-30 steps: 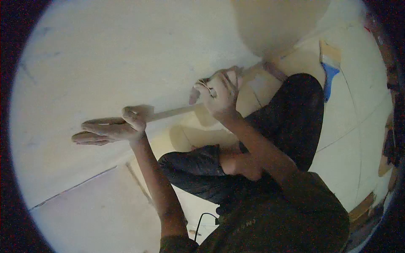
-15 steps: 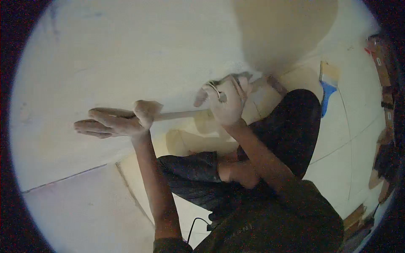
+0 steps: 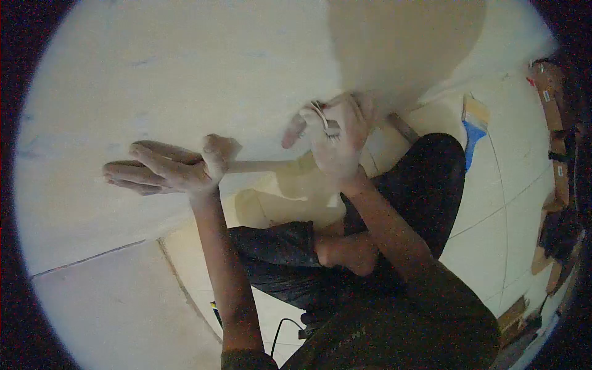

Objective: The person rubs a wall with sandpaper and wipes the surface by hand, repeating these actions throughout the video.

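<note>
My left hand [image 3: 169,169], coated in pale dust, lies flat along the whitish wall [image 3: 185,80], fingers stretched out and thumb raised. To its right, my right hand [image 3: 342,139] is just as dusty and bends its fingers against the wall. A thin, pale folded sheet [image 3: 319,115] shows its curved edge between the thumb and fingers of that hand. Most of the sheet is hidden under the fingers, and I cannot tell what it is made of.
A wide paintbrush [image 3: 473,132] with a blue handle lies on the tiled floor [image 3: 478,246] beyond my bent knee [image 3: 441,160]. Cardboard boxes [image 3: 552,105] line the far right. A brown stick-like thing [image 3: 404,127] is beside the knee. A black cable [image 3: 280,327] curves below.
My right hand has moved slightly up and to the right along the wall. The left hand stays flat, a little higher and further left in view, while the whole view has shifted slightly.
</note>
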The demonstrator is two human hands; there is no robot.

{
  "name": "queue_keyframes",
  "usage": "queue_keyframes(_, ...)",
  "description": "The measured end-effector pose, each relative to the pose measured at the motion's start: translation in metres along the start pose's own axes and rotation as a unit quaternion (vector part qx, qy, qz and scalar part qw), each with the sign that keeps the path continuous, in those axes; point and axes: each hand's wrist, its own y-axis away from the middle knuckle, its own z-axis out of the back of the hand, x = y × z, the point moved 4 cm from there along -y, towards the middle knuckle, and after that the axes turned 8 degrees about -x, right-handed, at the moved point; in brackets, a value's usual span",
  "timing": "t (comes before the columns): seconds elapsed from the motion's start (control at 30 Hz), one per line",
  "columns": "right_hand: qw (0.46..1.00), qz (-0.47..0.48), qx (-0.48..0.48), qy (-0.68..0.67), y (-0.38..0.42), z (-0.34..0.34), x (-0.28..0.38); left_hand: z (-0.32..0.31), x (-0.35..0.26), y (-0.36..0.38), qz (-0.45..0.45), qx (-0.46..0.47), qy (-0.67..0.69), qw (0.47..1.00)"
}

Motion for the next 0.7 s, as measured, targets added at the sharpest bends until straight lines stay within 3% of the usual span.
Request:
queue_keyframes(0.1, 0.995, -0.072, 0.059, -0.028, 0.017, -0.002, -0.013, -0.004, 0.004, -0.013, -0.037, -0.016, 0.003, 0.999)
queue_keyframes(0.17, 0.999, -0.018, 0.019, -0.026, 0.003, -0.003, -0.013, -0.009, 0.002, -0.010, -0.039, -0.019, 0.011, 0.999)
queue_keyframes(0.4, 0.997, -0.023, 0.062, 0.043, 0.026, 0.000, -0.041, -0.015, -0.013, -0.016, -0.056, -0.038, 0.048, 0.997)
queue_keyframes(0.53, 0.991, -0.117, 0.047, -0.052, 0.031, -0.004, -0.047, -0.010, -0.013, 0.000, -0.029, -0.022, 0.022, 0.999)
queue_keyframes(0.7, 0.997, -0.026, 0.070, 0.025, 0.039, -0.006, -0.056, -0.015, -0.005, -0.011, 0.009, -0.032, 0.013, 0.999)
